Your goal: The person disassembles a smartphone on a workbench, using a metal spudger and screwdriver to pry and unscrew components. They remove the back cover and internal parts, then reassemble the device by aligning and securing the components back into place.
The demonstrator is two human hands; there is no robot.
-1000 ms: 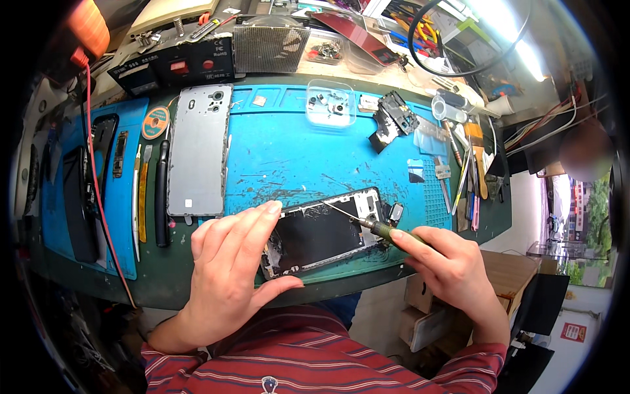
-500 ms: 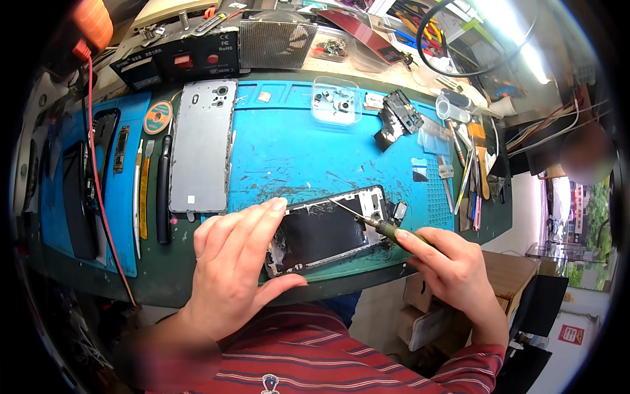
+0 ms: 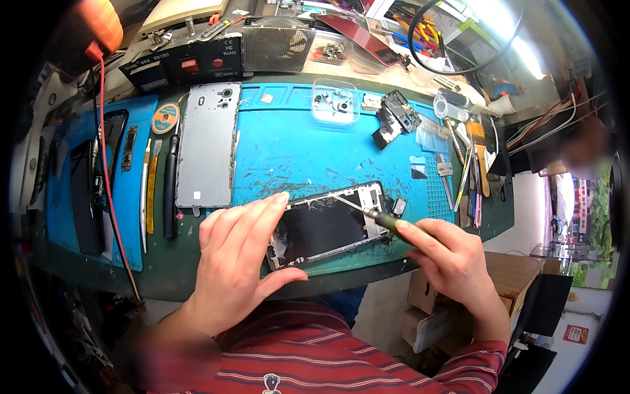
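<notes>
An opened phone frame (image 3: pixel 321 230), with a black inner face, silvery end and loose shreds along its far edge, lies slanted at the mat's near edge. My left hand (image 3: pixel 239 253) grips its left end, fingers over the far edge and thumb by the near one. In my right hand (image 3: pixel 453 256) is a slim scraping tool with a green handle (image 3: pixel 388 223) and thin metal blade. The blade reaches over the frame, its tip by the far edge. Just beyond the frame's right end sits a small metallic phone part (image 3: pixel 398 206).
Dark shreds litter the blue mat (image 3: pixel 295 144). A grey phone back cover (image 3: pixel 207 148) lies left, beside a black rod-like tool (image 3: pixel 171 190). Farther back are a clear box (image 3: pixel 336 111) of small parts and black phone parts (image 3: pixel 398 118). Brushes and tweezers (image 3: pixel 478 157) lie right; a red cable (image 3: pixel 107 190) hangs left.
The whole view has shifted slightly. Both hands keep their holds, and the blade tip stays by the frame's far edge.
</notes>
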